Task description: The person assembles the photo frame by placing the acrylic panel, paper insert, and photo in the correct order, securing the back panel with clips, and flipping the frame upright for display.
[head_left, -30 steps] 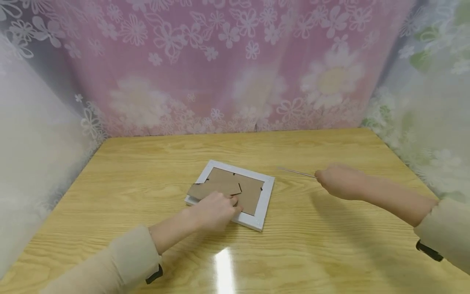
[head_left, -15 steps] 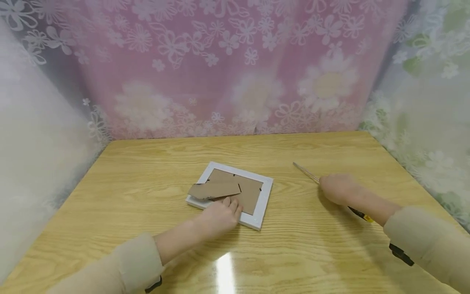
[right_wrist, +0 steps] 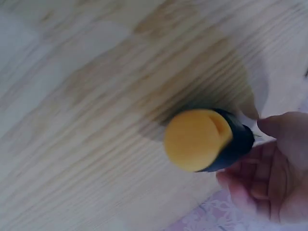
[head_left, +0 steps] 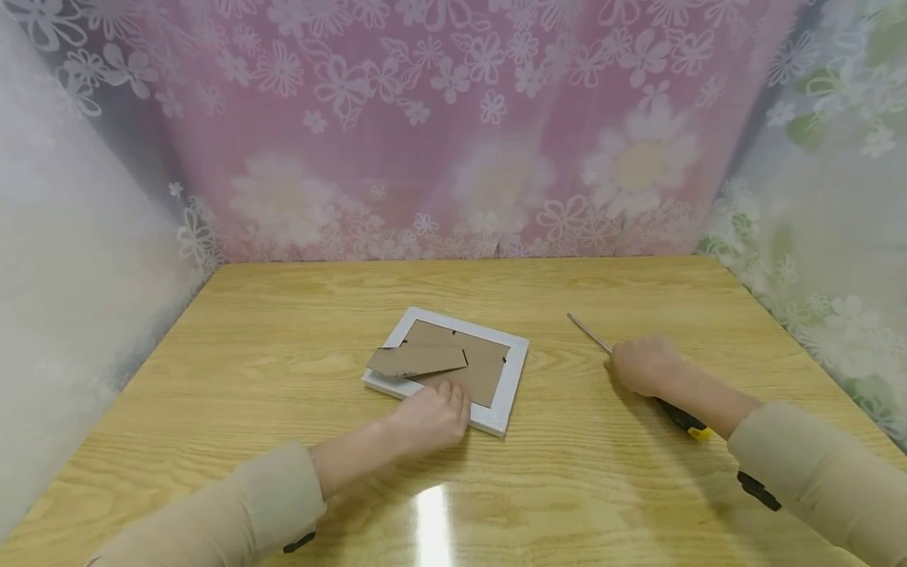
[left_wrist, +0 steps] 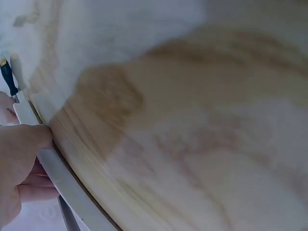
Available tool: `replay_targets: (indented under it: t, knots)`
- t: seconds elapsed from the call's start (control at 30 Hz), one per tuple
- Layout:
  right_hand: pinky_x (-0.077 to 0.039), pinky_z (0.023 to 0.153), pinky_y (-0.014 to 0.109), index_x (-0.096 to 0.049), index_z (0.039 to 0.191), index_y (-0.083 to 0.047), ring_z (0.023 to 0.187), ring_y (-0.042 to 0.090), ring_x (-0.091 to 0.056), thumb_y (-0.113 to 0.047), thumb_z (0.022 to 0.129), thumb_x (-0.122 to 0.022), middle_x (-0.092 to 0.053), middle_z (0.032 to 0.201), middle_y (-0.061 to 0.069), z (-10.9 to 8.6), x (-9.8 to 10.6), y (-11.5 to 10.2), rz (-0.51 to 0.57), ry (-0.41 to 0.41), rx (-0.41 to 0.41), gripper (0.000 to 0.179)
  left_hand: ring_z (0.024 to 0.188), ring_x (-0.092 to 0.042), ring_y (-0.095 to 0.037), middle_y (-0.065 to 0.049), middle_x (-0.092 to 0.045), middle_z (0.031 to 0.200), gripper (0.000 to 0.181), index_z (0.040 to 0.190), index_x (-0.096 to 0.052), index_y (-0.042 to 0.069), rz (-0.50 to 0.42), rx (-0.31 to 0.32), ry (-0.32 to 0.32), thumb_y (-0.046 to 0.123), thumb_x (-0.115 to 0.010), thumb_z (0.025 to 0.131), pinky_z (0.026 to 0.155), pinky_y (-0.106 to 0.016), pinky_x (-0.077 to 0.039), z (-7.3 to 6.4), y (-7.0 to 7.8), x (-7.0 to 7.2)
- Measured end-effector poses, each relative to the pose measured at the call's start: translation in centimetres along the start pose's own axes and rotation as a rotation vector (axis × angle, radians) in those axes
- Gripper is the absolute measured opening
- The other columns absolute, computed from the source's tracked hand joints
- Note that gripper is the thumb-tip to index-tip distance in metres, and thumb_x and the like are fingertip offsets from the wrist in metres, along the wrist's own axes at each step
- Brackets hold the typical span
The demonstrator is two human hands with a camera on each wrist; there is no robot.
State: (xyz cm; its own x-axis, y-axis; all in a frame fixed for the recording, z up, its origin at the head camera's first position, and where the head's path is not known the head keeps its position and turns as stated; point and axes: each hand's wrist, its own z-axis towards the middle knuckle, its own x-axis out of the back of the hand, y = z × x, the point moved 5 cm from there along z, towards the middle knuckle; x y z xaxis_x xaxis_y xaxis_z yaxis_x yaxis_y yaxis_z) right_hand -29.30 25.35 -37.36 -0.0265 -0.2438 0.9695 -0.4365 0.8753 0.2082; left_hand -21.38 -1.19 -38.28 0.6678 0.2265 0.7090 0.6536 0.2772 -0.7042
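Observation:
A white picture frame (head_left: pixel 515 386) lies face down on the table, its brown backing (head_left: pixel 489 370) up. A cardboard stand flap (head_left: pixel 418 361) is tilted across the backing, its left end over the frame's border. My left hand (head_left: pixel 432 413) grips the near long side of the frame. In the left wrist view, the thumb (left_wrist: pixel 41 136) presses its outer edge, with fingers on the other face. To the right, my right hand (head_left: pixel 648 366) holds a screwdriver (head_left: pixel 590 332) low at the table, round the shaft near the handle. Its black handle ends in a yellow cap (right_wrist: pixel 192 140).
The wood-grained table (head_left: pixel 283 315) ends at a pink flowered curtain (head_left: pixel 425 157) behind. Pale patterned curtains hang at both sides. A light reflection shows on the tabletop near the front.
My right hand has lowered the screwdriver toward the table, its tip turning away from the frame. My left fingers have drawn back from the flap to the frame's near side.

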Motion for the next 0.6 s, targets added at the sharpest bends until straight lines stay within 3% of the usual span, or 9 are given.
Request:
replay_targets:
  t: [0.13, 0.23, 0.4, 0.47, 0.6]
  knots:
    - [-0.034, 0.039, 0.026, -0.052, 0.074, -0.006, 0.048, 0.015, -0.04, -0.022, 0.091, -0.058, -0.044, 0.058, 0.001, 0.5, 1.4, -1.1, 0.04, 0.112, 0.015, 0.024, 0.082, -0.067, -0.02, -0.012, -0.069, 0.092, 0.025, 0.102, -0.069, 0.003, 0.01, -0.001, 0.049, 0.018, -0.058, 0.087, 0.07, -0.024, -0.055, -0.1, -0.3, 0.1]
    - [-0.041, 0.045, 0.028, -0.055, 0.095, -0.001, 0.058, 0.018, -0.051, -0.012, 0.087, -0.062, -0.055, 0.074, 0.006, 1.5, 2.2, -2.8, 0.133, 0.19, 0.114, 0.015, 0.081, -0.066, -0.02, -0.012, -0.068, 0.089, 0.024, 0.1, -0.068, 0.002, -0.002, 0.039, 0.098, 0.018, -0.058, 0.085, 0.07, -0.025, -0.055, -0.4, -0.8, 0.2]
    - [-0.049, 0.062, 0.029, -0.043, 0.129, 0.004, 0.076, 0.019, -0.054, -0.004, 0.079, -0.071, -0.056, 0.097, 0.015, 3.9, 2.2, -5.8, 0.291, 0.245, 0.286, 0.058, 0.084, -0.065, -0.022, -0.013, -0.067, 0.09, 0.023, 0.099, -0.064, 0.0, -0.057, 0.099, 0.145, 0.017, -0.058, 0.086, 0.073, -0.028, -0.055, -1.1, -1.5, -0.1]
    - [-0.049, 0.065, 0.03, -0.042, 0.134, 0.001, 0.078, 0.019, -0.053, -0.003, 0.078, -0.071, -0.055, 0.1, 0.015, 4.9, 2.3, -6.7, 0.291, 0.291, 0.343, 0.063, 0.085, -0.065, -0.022, -0.013, -0.066, 0.091, 0.022, 0.099, -0.063, 0.0, -0.072, 0.088, 0.153, 0.017, -0.059, 0.086, 0.073, -0.028, -0.055, -1.3, -1.5, -0.1]
    - [-0.047, 0.054, 0.027, -0.055, 0.125, -0.012, 0.076, 0.022, -0.056, -0.003, 0.076, -0.07, -0.056, 0.104, 0.016, 6.0, 2.4, -8.1, 0.214, 0.422, 0.487, 0.051, 0.085, -0.065, -0.021, -0.01, -0.066, 0.091, 0.019, 0.099, -0.062, 0.001, -0.089, 0.072, 0.165, 0.016, -0.058, 0.087, 0.076, -0.028, -0.054, -1.6, -1.8, 0.0]
